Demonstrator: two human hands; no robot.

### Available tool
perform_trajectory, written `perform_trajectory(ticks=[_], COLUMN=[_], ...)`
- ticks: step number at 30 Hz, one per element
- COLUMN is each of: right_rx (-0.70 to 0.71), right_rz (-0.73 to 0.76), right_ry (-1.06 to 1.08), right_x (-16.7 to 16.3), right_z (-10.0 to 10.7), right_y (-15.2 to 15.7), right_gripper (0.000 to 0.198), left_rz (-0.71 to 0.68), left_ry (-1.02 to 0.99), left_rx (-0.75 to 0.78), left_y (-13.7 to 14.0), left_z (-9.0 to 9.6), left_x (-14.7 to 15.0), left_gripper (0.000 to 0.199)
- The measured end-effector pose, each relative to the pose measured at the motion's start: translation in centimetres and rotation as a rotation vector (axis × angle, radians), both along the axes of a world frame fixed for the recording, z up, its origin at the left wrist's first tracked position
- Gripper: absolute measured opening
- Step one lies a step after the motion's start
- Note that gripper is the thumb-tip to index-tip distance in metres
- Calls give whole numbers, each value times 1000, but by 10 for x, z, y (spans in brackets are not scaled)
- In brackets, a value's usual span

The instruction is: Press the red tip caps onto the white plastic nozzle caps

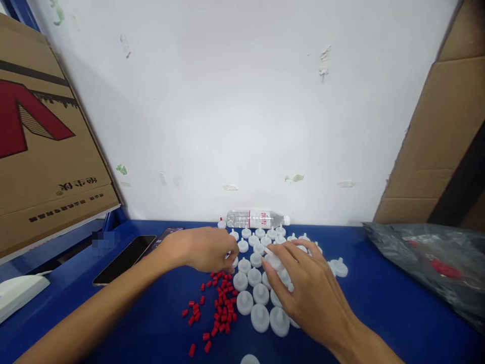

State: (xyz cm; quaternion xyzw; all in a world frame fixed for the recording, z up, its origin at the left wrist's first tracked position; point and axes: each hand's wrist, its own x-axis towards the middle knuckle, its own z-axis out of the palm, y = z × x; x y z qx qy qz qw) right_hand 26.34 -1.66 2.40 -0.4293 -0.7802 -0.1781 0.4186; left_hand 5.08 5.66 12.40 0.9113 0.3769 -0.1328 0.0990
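Observation:
My left hand (206,247) is closed, its fingertips pinched together above the small red caps (223,303); whatever it may hold is hidden. Between the thumb and fingers of my right hand (306,278) is a white spouted cap (273,261), tilted with its spout toward the upper left. Beneath and around that hand, many more white spouted caps (260,317) stand on the blue table with spouts up. The red caps lie scattered just left of them. One white cap at the back has a red tip (221,220) on its spout.
A clear plastic bottle (257,219) lies on its side against the white wall. Two phones, one a dark phone (125,258), rest at the left near a white device (22,293). A grey plastic bag (428,263) sits at right. Cardboard (45,141) flanks the left side.

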Motion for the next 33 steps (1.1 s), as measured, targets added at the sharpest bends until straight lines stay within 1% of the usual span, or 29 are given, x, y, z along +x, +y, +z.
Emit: perform_trajectory(ticks=[2,4,6,8,10,12,15,17,20,21,23,25,27,28,29,30,33], right_rx=[-15,-25,-29,-33,-53,-83,-109,-104,-87,-79,-67,-69,-82,-88,-92,-97,-106], right_rz=[13,25,31,31,32,38,48,48,44,35,5,-27,-41,-41,-40,-38,-32], right_ry=[-6,-7,-6,-4,-8,-17,-28,-25,-21,-18,-3,19,33,36,35,32,22], right_x=[-2,-3,-4,-4,-3,-3,-3,-3,-3,-3,-3,-3,-2,-2,-2,-2,-3], right_z=[-1,0,0,0,-1,-2,-4,-5,-6,-6,-6,-6,-6,-6,-6,-6,-6], right_y=[-1,-2,-3,-3,-2,-1,0,1,1,1,0,0,0,0,0,0,0], right_gripper=[18,18,18,17,17,17,15,12,11,13,27,40,39,36,34,33,32], left_rz=[60,99,101,83,31,-42,-118,-114,-139,-153,-160,-110,-3,62,131,173,251], left_ry=[83,130,140,115,52,-68,-318,-410,-473,-489,-498,-463,-364,-274,-179,-141,-74], left_rx=[-18,-40,-66,-71,-44,-34,-105,-146,-98,-72,-20,60,203,286,360,394,434], left_y=[4,7,9,12,12,10,2,-5,-14,-14,-12,-1,17,28,40,52,83], left_z=[-8,-15,-18,-18,-12,-3,10,13,12,12,13,15,16,14,12,7,-11], left_x=[1,3,4,3,1,1,7,14,20,21,18,9,-3,-10,-17,-23,-37], left_gripper=[6,1,4,8,14,23,34,33,23,19,17,17,18,18,18,18,17])
